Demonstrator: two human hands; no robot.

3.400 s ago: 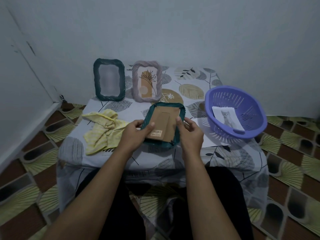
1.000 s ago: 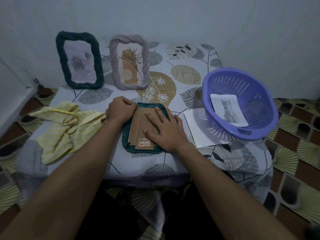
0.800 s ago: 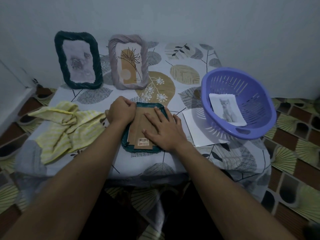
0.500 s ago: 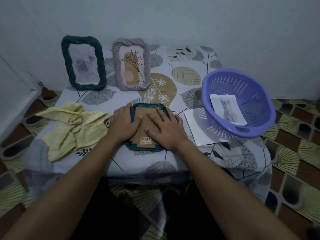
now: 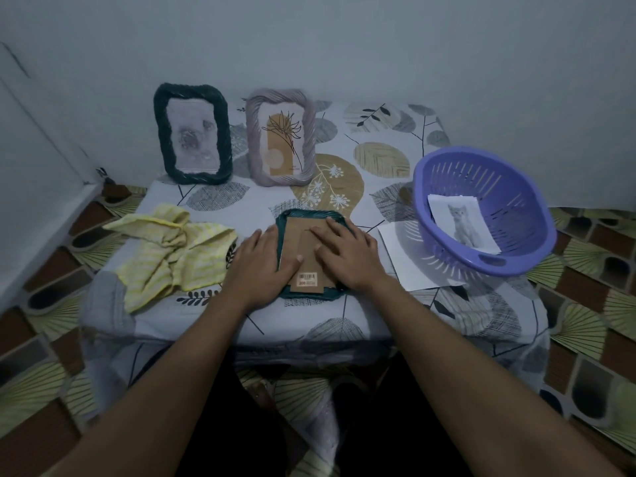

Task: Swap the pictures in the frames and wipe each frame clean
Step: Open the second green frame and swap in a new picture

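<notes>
Cardboard back [image 5: 305,243] of teal frame [image 5: 311,293] — left hand [image 5: 260,262] and right hand [image 5: 348,257] press it, fingers [image 5: 323,234] straight.

Purple slotted basket [image 5: 516,215] at right, leaf-print tablecloth [image 5: 378,166], patterned floor tiles [image 5: 585,339], grey wall [image 5: 344,46]

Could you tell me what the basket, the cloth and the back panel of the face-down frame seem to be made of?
Basket: probably moulded plastic, smooth and slightly glossy, one even purple with regular slots.
Cloth: soft fabric, matte, yellow-striped, crumpled into folds.
Back panel: brown cardboard or thin fibreboard, matte, carrying a barcode sticker; I cannot tell which.
</notes>
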